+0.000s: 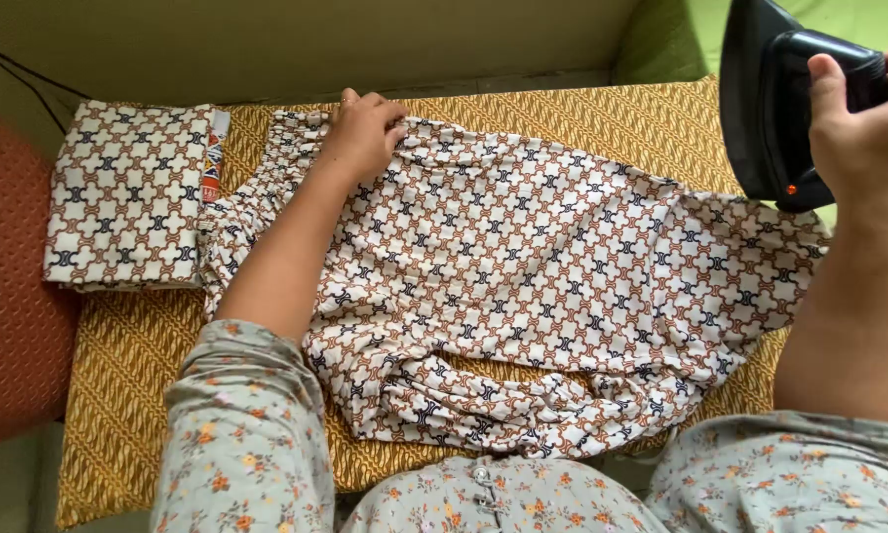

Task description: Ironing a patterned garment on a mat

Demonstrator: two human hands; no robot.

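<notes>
A white garment (523,266) with a brown and navy link pattern lies spread across a yellow-brown patterned cloth (138,365). My left hand (365,128) presses down on the garment's gathered waistband at its far left edge. My right hand (863,123) grips the handle of a black clothes iron (765,99), held upright above the garment's right end. The iron's soleplate faces left and is off the fabric.
A folded piece of the same patterned fabric (128,192) rests at the left end of the cloth. An orange-brown textured surface (14,326) lies further left. A beige wall (296,44) runs along the far side. Green fabric (661,44) shows at the top right.
</notes>
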